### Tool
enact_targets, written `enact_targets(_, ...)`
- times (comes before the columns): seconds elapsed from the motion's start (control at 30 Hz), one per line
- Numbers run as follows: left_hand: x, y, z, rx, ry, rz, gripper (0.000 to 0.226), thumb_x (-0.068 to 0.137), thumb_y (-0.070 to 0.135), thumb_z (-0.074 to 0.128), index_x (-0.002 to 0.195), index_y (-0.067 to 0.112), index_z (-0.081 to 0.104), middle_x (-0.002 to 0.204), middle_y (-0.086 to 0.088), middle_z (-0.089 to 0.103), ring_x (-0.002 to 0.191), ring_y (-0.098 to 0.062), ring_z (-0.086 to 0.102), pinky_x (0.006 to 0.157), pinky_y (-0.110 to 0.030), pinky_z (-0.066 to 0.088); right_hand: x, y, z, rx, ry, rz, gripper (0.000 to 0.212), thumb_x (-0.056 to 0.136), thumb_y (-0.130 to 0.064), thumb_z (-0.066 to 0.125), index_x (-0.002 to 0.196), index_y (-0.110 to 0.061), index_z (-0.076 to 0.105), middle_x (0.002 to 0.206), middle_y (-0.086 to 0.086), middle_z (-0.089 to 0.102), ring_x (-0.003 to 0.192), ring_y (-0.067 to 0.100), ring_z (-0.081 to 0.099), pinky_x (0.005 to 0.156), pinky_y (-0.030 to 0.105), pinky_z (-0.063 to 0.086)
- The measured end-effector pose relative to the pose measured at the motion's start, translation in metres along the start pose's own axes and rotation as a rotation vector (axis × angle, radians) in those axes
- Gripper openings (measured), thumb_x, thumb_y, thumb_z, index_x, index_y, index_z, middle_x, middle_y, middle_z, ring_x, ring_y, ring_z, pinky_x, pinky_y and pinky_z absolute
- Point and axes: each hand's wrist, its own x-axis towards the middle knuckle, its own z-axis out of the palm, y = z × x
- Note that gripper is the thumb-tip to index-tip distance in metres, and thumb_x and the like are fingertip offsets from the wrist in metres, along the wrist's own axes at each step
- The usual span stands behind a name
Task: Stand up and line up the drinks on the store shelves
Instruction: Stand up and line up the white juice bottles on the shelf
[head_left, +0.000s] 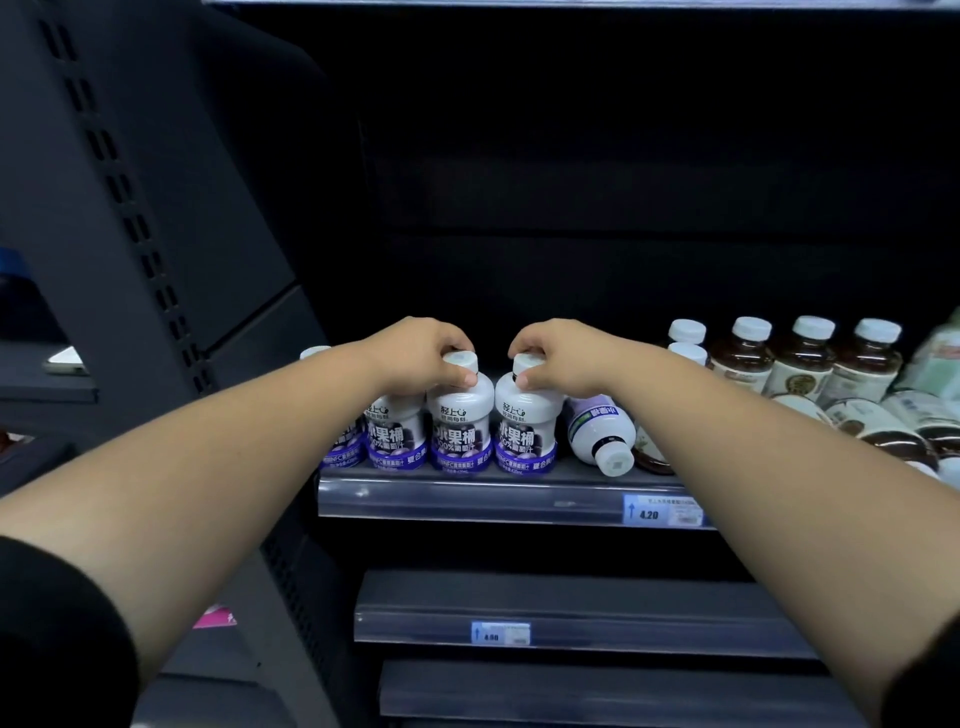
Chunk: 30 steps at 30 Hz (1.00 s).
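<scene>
white cap (460, 359) pinched by left grip (421, 353) | neighbouring bottle cap (522, 364) pinched by right grip (560, 358)

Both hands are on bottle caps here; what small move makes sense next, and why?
Probably release the right hand from its upright white purple-labelled plastic bottle and reach for the matching white bottle lying on its side just right of it. Both gripped bottles, including the one under the left hand, already stand in the front row on the grey shelf; the tipped one does not.
</scene>
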Motion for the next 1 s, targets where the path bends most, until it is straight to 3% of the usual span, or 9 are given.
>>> enact_targets(0.27, 0.001, -0.001, 0.001, 0.024, 0.005, 0.015, 0.036, 0.084, 0.042, 0.075, 0.117, 0.030, 0.066, 0.104, 0.012, 0.067, 0.098, -0.009, 0.062, 0.085, -0.028, 0.049, 0.001, 0.000, 0.000, 0.039, -0.049, -0.033, 0.040, 0.090, -0.022, 0.071, 0.129, -0.025, 0.061, 0.122, -0.004, 0.059, 0.109, 0.016, 0.057, 0.095, 0.034, 0.049)
enact_targets(0.53, 0.003, 0.004, -0.007, 0.074, -0.100, 0.023, 0.036, 0.093, 0.033, 0.068, 0.128, 0.030, 0.061, 0.111, 0.012, 0.060, 0.106, -0.011, 0.057, 0.091, -0.029, 0.043, 0.000, 0.006, 0.002, 0.114, -0.032, -0.055, 0.039, 0.092, -0.022, 0.069, 0.130, -0.024, 0.061, 0.118, -0.007, 0.058, 0.105, 0.012, 0.056, 0.083, 0.024, 0.042)
enact_targets(0.83, 0.008, -0.001, -0.006, 0.041, -0.064, 0.002, 0.032, 0.082, 0.042, 0.077, 0.110, 0.032, 0.066, 0.093, 0.014, 0.066, 0.091, -0.005, 0.061, 0.081, -0.027, 0.048, 0.004, 0.012, 0.003, 0.172, -0.031, -0.073, 0.039, 0.092, -0.022, 0.070, 0.130, -0.024, 0.062, 0.117, -0.009, 0.059, 0.104, 0.009, 0.057, 0.073, 0.016, 0.043)
enact_targets(1.0, 0.008, -0.001, -0.006, 0.048, -0.055, 0.009, 0.037, 0.081, 0.045, 0.077, 0.112, 0.031, 0.065, 0.100, 0.015, 0.066, 0.096, -0.008, 0.062, 0.083, -0.028, 0.049, 0.001, 0.014, 0.004, 0.218, -0.017, -0.059, 0.044, 0.090, -0.022, 0.072, 0.132, -0.024, 0.061, 0.119, -0.009, 0.060, 0.108, 0.009, 0.058, 0.082, 0.018, 0.044)
